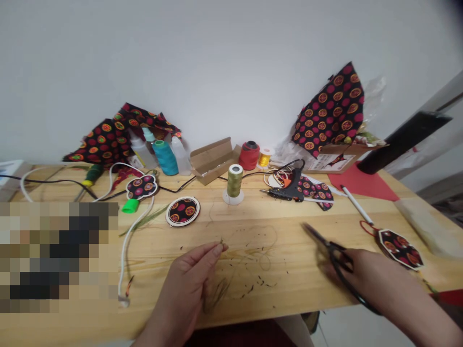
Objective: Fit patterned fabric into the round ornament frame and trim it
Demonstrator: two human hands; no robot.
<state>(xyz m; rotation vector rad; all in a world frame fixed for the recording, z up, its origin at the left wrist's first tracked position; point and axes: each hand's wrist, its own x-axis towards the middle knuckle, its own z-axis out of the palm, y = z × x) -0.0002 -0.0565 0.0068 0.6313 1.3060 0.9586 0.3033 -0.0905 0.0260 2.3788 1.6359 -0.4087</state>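
Note:
My left hand (190,277) is closed in a pinch on an olive thread tassel (219,291). Its strands hang down beside the palm, and a small tip pokes out above the thumb. On the right, my right hand (376,277) holds dark scissors (334,248), blades pointing left and away from me, slightly blurred. A spool of olive thread (234,183) stands upright beyond my left hand. Loose thread curls and dark scraps lie on the tabletop (253,303) between the hands. An oval patterned fabric piece with a pale rim (183,211) lies beyond my left hand.
A glue gun (289,190), an open cardboard box (215,161), a red spool (249,155) and a teal spool (165,158) stand along the back. An octagonal patterned piece (400,248) and a white pen (357,205) lie right. A white cable (125,246) runs left.

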